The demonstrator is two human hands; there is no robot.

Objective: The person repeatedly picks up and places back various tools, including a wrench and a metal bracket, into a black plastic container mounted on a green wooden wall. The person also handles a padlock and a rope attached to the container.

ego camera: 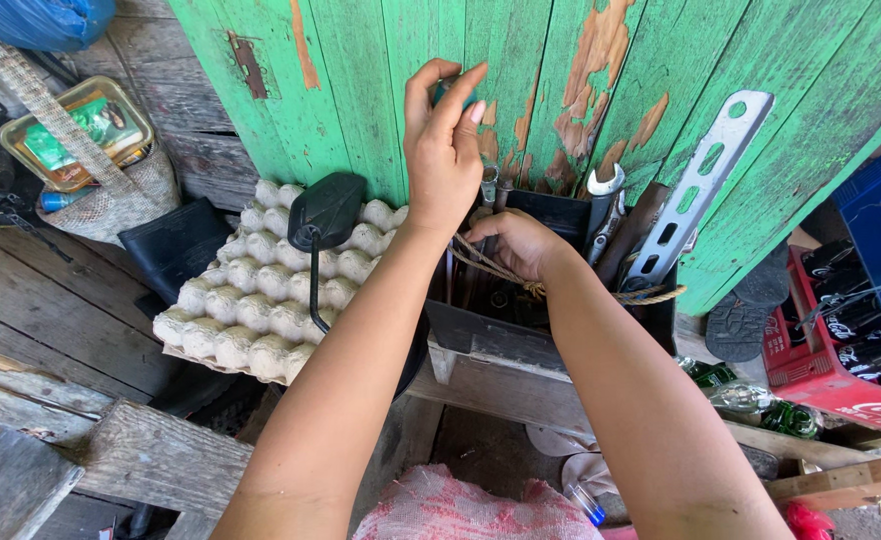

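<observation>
Both hands busy: my left hand (444, 150) pinches a small teal-handled tool (448, 92) lifted against the green door (381, 90), while my right hand (517, 243) digs, closed-looking, in the black tool box (561, 215); sorting looks midway.

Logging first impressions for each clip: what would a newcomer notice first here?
Probably the peeling green plank wall across the top, with the left hand raised against it, pinching something small and bluish. Lower right, the right hand dips into a dark tool box; a grey egg tray lies left.
</observation>
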